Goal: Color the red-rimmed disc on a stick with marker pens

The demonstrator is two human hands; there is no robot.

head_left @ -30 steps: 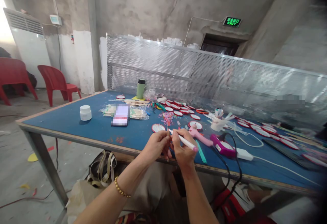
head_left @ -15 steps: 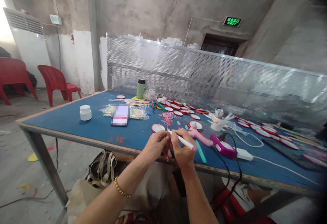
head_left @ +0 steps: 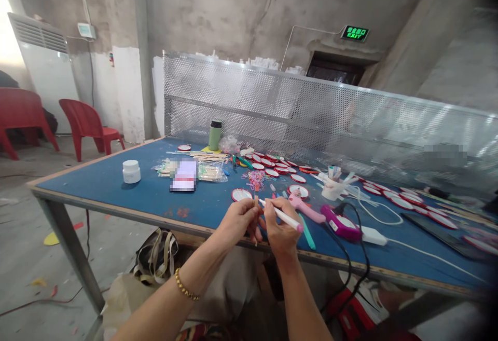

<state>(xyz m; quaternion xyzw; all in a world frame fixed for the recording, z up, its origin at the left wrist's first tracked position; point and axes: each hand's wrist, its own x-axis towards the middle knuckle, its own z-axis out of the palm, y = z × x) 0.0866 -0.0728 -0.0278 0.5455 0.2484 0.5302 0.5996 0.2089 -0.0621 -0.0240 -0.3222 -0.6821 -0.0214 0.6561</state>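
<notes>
Pinched upright in my left hand [head_left: 241, 220] is a thin wooden stick [head_left: 256, 195] with an orange-red upper end. My right hand [head_left: 282, 231] is closed around a white marker pen [head_left: 286, 217] with a pink end; its tip points left, close to the stick. Whether the tip touches the stick I cannot tell. Just beyond my hands lie a white disc with a red rim [head_left: 241, 195] and a pile of small colourful bands [head_left: 256, 179]. A pink glue gun [head_left: 307, 207] and a teal pen [head_left: 308, 234] lie to the right of my right hand.
On the blue table [head_left: 97, 185] are a white jar [head_left: 131, 172], a phone [head_left: 184, 176], bagged wooden sticks [head_left: 212, 172], a green bottle [head_left: 215, 135], a cup of pens [head_left: 332, 188] and a purple device with cables [head_left: 341, 224]. Behind stands a perforated metal panel [head_left: 249, 102].
The marker's tip has drawn slightly away from the stick, and my right hand has shifted a little to the right. The left hand keeps its hold.
</notes>
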